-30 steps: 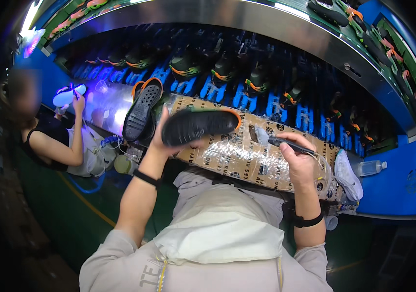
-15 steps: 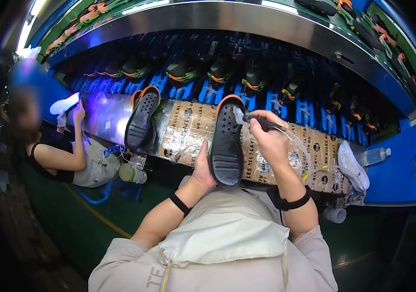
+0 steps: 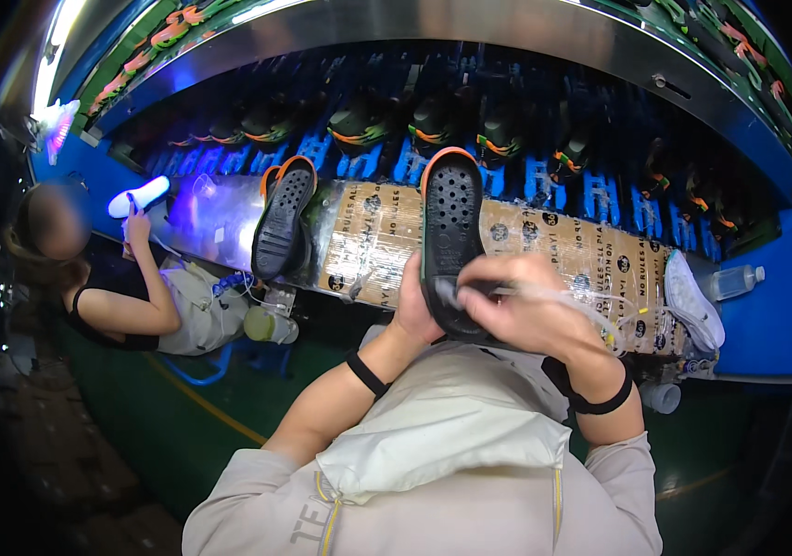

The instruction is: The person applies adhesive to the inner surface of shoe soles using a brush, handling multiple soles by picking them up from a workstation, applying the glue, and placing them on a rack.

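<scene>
A black shoe sole (image 3: 452, 218) with an orange rim at its toe end is held upright before me, its holed inner face turned up. My left hand (image 3: 417, 301) grips the sole's heel end from the left, with some fingers hidden behind it. My right hand (image 3: 535, 301) is closed around a brush with a clear tube (image 3: 572, 304) trailing from it; motion smears the hand. The pale brush tip (image 3: 447, 294) lies over the heel part of the sole.
More black soles with orange rims (image 3: 283, 213) stand left of the cardboard-covered bench (image 3: 368, 246). A white shoe piece (image 3: 690, 301) and clear bottle (image 3: 734, 282) lie at right. Behind runs a rack of dark shoes (image 3: 359, 125). A co-worker (image 3: 122, 296) at left handles a white sole (image 3: 139, 196).
My right hand has drawn the brush from the sole's toe end down to its heel. The sole has shifted slightly up and right in view. The co-worker's hand has moved along the white sole.
</scene>
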The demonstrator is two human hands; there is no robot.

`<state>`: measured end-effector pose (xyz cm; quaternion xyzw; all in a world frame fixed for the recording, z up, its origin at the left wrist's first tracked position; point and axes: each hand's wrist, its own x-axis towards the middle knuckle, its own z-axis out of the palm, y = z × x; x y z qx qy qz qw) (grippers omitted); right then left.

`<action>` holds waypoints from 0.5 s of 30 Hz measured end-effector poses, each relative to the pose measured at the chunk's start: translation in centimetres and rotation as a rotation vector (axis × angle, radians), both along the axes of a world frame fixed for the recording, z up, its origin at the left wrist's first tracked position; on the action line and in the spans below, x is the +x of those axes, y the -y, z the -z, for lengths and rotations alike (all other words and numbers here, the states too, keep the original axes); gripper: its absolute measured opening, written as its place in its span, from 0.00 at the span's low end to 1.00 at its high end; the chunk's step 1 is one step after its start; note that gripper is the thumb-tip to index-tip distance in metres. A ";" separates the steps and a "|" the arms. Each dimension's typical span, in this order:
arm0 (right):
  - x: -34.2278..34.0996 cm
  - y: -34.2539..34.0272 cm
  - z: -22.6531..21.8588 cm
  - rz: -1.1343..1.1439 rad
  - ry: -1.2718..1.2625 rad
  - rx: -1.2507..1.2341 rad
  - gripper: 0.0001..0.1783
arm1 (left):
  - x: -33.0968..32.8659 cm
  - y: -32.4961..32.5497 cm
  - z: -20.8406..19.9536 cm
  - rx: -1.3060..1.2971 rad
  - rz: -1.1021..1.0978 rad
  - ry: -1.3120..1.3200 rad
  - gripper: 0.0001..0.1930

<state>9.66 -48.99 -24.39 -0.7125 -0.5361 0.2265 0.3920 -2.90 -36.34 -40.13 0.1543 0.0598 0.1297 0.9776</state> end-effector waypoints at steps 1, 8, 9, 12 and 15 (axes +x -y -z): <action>0.1 -0.4 0.5 0.113 0.024 0.154 0.08 | -0.1 0.1 -0.1 -0.037 -0.008 0.019 0.42; 1.0 -4.4 3.7 0.321 0.347 0.643 0.13 | -0.3 1.3 -2.1 -0.103 0.011 -0.076 0.39; 1.1 -4.1 3.9 0.221 0.367 0.619 0.15 | -0.4 1.3 -2.3 -0.048 -0.040 -0.119 0.38; 2.4 -3.2 4.4 -0.026 0.086 0.628 0.16 | -0.5 0.4 -1.9 -0.027 -0.034 -0.065 0.39; 2.6 -3.1 5.2 0.318 0.058 0.654 0.17 | -0.4 0.9 -2.1 0.014 0.043 0.071 0.41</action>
